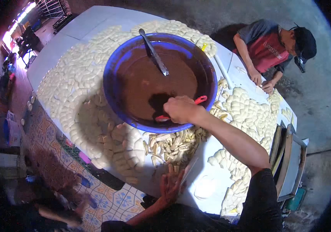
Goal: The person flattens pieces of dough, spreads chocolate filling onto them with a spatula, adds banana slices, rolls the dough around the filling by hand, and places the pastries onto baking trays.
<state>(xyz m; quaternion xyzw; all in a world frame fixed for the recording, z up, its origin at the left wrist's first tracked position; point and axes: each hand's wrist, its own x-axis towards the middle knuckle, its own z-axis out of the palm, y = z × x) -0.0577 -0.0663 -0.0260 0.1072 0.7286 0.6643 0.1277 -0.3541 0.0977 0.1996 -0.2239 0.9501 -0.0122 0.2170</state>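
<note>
A big blue basin (pixel 108 91) of brown liquid or paste (pixel 142 85) stands on the white table (pixel 96 19). My right hand (pixel 184 110) reaches over its near side, closed around a red utensil (pixel 200 100); the grip hides its middle, and its lower end meets the brown mix. A long metal tool (pixel 154 52) leans over the far rim into the basin. Below the basin, my left hand (pixel 169 188) rests by the near table edge, fingers apart, close to a heap of yellowish, banana-like strips (pixel 177 147).
Pale, dough-like pieces (pixel 70 77) cover much of the table. At the far right, a person (pixel 266 48) works with both hands at the table edge. A white bar (pixel 223 71) lies nearby. Framed panels (pixel 291 162) stand at the right edge. Another person's arm (pixel 63 214) shows lower left.
</note>
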